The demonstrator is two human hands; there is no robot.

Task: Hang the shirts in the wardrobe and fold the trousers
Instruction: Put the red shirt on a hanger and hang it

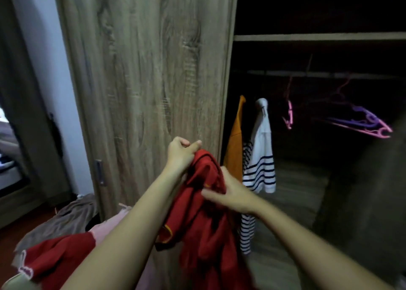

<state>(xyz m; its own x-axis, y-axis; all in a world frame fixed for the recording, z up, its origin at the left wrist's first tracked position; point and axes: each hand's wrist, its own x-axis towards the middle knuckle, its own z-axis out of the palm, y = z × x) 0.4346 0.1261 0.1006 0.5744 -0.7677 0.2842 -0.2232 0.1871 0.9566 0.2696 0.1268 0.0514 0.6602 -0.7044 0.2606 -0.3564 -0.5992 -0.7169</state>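
Before the wardrobe door, left hand and right hand grip a red shirt; no legible writing.

Your way into the wardrobe lay to the right of the closed wooden door, which blocked the whole left half. Just inside the opening, an orange shirt and a striped white shirt hung side by side. Further right, the rail carried only empty pink and purple hangers, with dark open space beneath. The red shirt filled both your hands.
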